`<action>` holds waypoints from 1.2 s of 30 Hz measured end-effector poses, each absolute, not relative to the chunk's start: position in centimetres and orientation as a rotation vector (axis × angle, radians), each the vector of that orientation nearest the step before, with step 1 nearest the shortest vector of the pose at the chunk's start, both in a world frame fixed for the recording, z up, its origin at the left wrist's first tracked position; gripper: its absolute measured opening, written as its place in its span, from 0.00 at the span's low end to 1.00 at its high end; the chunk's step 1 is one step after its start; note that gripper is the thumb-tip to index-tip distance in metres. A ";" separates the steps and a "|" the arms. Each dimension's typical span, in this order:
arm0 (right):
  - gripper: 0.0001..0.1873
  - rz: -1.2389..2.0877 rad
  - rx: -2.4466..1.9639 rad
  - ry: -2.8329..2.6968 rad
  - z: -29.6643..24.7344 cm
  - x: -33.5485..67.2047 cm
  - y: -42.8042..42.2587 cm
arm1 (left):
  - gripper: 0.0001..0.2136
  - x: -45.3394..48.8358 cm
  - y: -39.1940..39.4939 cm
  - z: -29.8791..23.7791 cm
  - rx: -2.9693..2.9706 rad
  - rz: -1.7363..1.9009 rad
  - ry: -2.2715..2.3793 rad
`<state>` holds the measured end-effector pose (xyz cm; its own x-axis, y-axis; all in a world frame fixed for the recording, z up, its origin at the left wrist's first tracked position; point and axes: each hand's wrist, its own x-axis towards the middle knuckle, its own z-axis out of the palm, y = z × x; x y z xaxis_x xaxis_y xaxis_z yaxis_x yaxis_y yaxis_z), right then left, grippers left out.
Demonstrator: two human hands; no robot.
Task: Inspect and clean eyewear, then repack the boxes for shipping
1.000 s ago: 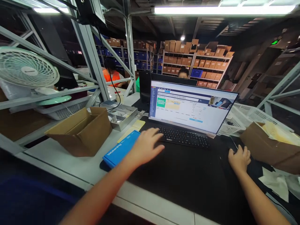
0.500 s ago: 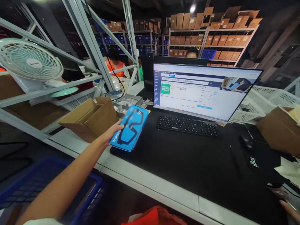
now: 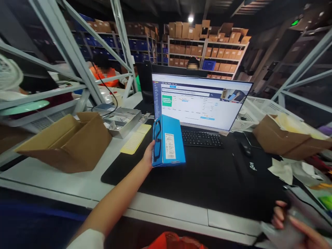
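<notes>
My left hand [image 3: 148,154] grips a blue cardboard box [image 3: 173,140] by its left side and holds it above the black desk mat [image 3: 207,176]. The box has a dark goggle-shaped outline on one face, and a white printed label on the side turned toward me. Low at the right edge, my right hand [image 3: 293,218] has its fingers curled around a grey, dark-edged item [image 3: 292,233]. Blur hides what kind of thing it is.
Behind the box stand a monitor [image 3: 197,103] and a keyboard [image 3: 202,138]. An open carton [image 3: 85,148], a metal tray [image 3: 124,121] and yellow paper [image 3: 136,139] lie left. At right are a mouse [image 3: 245,149], another carton [image 3: 280,138] and crumpled paper [image 3: 281,171].
My left hand has moved the blue box right and turned it, so its labelled side shows. More of my right hand and the grey item has come into view. The camera view has swung right.
</notes>
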<state>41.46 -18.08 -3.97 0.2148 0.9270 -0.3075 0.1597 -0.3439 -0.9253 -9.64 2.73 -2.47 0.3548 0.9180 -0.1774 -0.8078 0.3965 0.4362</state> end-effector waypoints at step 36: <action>0.33 -0.149 -2.253 -1.686 -8.8 46.9 10.0 | 0.36 -6.8 -0.6 -5.6 0.374 0.519 0.544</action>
